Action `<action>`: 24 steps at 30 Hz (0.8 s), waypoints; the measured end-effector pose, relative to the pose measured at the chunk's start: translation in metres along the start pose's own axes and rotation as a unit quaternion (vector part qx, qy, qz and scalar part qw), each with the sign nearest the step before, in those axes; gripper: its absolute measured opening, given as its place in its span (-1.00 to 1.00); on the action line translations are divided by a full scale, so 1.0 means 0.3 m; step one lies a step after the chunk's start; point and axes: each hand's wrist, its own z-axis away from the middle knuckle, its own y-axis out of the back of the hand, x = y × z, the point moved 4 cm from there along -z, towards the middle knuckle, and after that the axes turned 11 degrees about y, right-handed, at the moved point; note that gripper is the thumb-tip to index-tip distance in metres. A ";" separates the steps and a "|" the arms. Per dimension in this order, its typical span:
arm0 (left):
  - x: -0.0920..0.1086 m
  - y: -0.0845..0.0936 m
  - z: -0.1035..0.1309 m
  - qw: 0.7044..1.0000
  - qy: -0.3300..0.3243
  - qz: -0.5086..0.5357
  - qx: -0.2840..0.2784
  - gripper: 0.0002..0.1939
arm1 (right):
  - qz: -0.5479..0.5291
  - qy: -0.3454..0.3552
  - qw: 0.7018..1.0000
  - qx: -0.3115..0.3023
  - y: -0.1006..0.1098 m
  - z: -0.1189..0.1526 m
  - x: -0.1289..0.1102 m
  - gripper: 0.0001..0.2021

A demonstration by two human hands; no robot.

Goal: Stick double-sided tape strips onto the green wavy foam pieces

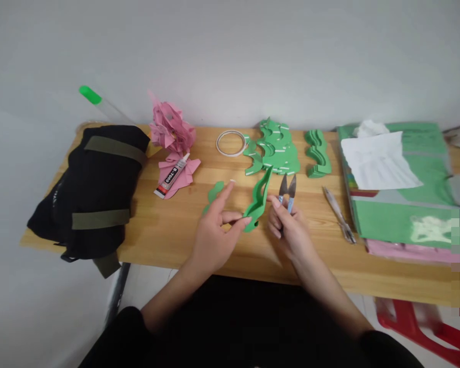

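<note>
Two hands are ours: with the left hand [214, 237] we pinch one folded green piece [257, 202], thumb and finger clamped on it above the bench [199, 227]. Our right hand [289, 225] is closed around one pair of snips [287, 193], its two blades apart and pointing away from us; its forefinger reaches to the folded piece's edge. One loose green piece [214, 191] lies just beyond our left fingers.

Farther out we have one tape ring [230, 155], one pile of green cutouts [278, 151], too overlapped for us to count, one stack of wavy strips [317, 153] and one pen [336, 209]. To the left, one glue tube [171, 176] rests on flat pink pieces [187, 176], near one pink bunch [172, 128] and one black bag [103, 194] with two olive bands. To the right, one white sheet [381, 161] lies on a green packet [402, 220].
</note>
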 end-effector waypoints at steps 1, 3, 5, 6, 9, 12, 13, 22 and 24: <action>0.003 -0.003 0.001 0.999 -0.019 -0.025 0.026 -0.26 | 0.013 0.012 1.000 0.019 0.005 0.003 -0.005 -0.53; 0.009 -0.012 0.005 0.992 -0.072 -0.079 0.065 -0.26 | 0.040 0.023 0.998 0.040 0.011 0.009 -0.010 -0.53; 0.012 -0.024 0.008 0.978 -0.129 -0.143 0.082 -0.29 | 0.066 0.022 0.996 0.064 0.016 0.013 -0.010 -0.52; 0.013 -0.031 0.010 0.968 -0.155 -0.178 0.086 -0.31 | 0.076 0.021 0.994 0.079 0.019 0.013 -0.009 -0.53; 0.016 -0.045 0.013 0.936 -0.210 -0.267 0.093 -0.36 | 0.089 0.017 0.990 0.104 0.021 0.009 -0.008 -0.57; 0.019 -0.052 0.012 0.919 -0.226 -0.310 0.095 -0.43 | 0.101 0.026 0.989 0.103 0.018 -0.002 -0.015 -0.64; 0.019 -0.054 0.011 0.917 -0.225 -0.315 0.092 -0.47 | 0.111 0.034 0.988 0.104 0.018 -0.006 -0.020 -0.64; -0.007 -0.016 -0.016 0.978 -0.075 -0.172 0.088 -0.31 | 0.127 0.025 0.988 0.079 0.053 -0.051 -0.009 -0.62; -0.026 0.006 -0.028 0.989 -0.017 -0.122 0.084 -0.26 | 0.121 0.010 0.991 0.059 0.065 -0.050 -0.003 -0.58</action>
